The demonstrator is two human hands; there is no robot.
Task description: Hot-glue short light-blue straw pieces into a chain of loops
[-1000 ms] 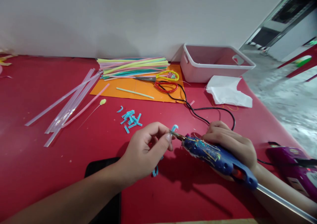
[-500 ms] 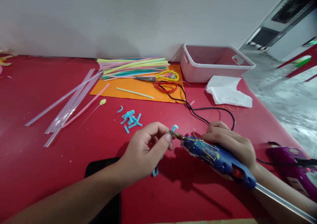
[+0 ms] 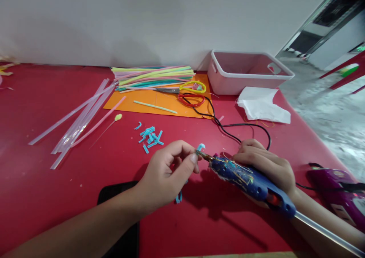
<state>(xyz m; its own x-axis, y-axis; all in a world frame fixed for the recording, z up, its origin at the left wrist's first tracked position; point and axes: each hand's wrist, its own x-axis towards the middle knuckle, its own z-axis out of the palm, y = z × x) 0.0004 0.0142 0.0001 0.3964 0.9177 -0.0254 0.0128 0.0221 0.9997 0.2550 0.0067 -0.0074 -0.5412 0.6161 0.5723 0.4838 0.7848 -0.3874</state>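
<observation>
Blue, streaked with dried residue, the glue gun tilts above the red table in the right hand's grasp; its nozzle meets the left hand's pinch, contents unclear, beside a pale-blue curl; glue application seems underway; moving on calls for steadiness.

Head view | from wearer's head | faces forward, down | close above
</observation>
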